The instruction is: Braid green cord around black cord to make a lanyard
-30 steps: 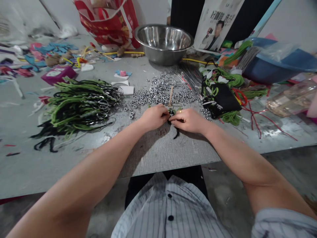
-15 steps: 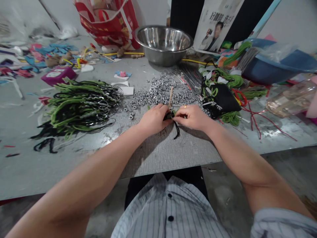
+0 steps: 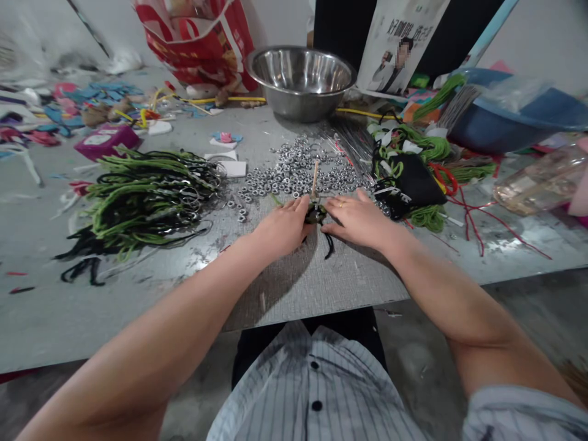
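Observation:
A small bunch of black and green cord (image 3: 316, 214) lies on the table between my hands, with a black tail hanging toward the front edge. My left hand (image 3: 282, 225) grips its left side, fingers over it and thumb below. My right hand (image 3: 356, 219), with a ring on one finger, is at its right side with fingers stretched out and thumb apart. Just beyond the cord a thin wooden stick (image 3: 315, 177) stands up. Behind it spreads a heap of small silver nut-like rings (image 3: 294, 168). The detail of the cord is partly hidden by my fingers.
Left lies a pile of green and black cords with metal rings (image 3: 151, 196), near a purple box (image 3: 108, 142). A steel bowl (image 3: 301, 101) stands behind. Toward the right are a black pouch (image 3: 416, 180), green cord bundles (image 3: 434, 147), a blue basin (image 3: 500, 125) and a clear bottle (image 3: 537, 177).
My right hand has loosened from its pinch at the cord; its fingers are now stretched out. My left hand has shifted slightly and its fingers lie straighter, exposing more of the cord.

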`<action>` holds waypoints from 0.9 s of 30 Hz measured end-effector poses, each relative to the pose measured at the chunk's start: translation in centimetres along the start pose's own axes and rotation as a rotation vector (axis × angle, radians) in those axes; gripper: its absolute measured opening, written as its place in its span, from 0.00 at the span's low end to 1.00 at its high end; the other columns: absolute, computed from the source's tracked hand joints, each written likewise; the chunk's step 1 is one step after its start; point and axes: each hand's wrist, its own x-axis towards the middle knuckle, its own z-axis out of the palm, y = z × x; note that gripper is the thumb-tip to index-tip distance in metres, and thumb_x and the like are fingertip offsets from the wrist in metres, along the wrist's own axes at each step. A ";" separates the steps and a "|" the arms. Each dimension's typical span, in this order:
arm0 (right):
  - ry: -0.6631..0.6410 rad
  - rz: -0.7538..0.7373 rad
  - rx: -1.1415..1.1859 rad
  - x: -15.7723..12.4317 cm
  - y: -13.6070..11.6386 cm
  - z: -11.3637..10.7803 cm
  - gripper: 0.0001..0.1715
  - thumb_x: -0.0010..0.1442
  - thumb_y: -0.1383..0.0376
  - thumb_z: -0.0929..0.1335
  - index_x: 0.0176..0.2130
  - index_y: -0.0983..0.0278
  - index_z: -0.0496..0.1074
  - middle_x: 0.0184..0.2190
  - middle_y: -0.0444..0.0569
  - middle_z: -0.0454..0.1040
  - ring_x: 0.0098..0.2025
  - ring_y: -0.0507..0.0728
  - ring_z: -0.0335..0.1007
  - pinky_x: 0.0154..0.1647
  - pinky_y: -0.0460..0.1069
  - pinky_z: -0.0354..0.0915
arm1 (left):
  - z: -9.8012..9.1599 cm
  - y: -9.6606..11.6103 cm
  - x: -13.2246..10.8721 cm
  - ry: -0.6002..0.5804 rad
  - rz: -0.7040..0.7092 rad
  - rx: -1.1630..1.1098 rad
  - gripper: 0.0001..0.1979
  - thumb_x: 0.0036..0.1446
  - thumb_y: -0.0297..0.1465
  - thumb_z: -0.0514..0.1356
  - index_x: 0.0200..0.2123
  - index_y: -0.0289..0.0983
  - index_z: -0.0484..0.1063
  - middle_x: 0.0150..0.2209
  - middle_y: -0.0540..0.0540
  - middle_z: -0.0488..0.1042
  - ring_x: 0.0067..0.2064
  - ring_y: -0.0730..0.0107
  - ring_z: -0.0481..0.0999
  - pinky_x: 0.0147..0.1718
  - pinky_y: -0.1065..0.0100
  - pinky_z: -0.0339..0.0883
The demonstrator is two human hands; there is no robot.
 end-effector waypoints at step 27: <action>-0.304 0.411 -0.127 -0.3 2.5 -0.7 0.53 0.51 0.33 0.56 0.57 0.69 0.67 0.61 0.66 0.59 0.66 0.81 0.39 0.52 0.83 0.26 | -1.2 -2.0 -0.1 -0.303 -0.255 0.245 0.61 0.43 0.65 0.47 0.67 0.29 0.30 0.68 0.35 0.26 0.68 0.42 0.28 0.61 0.38 0.32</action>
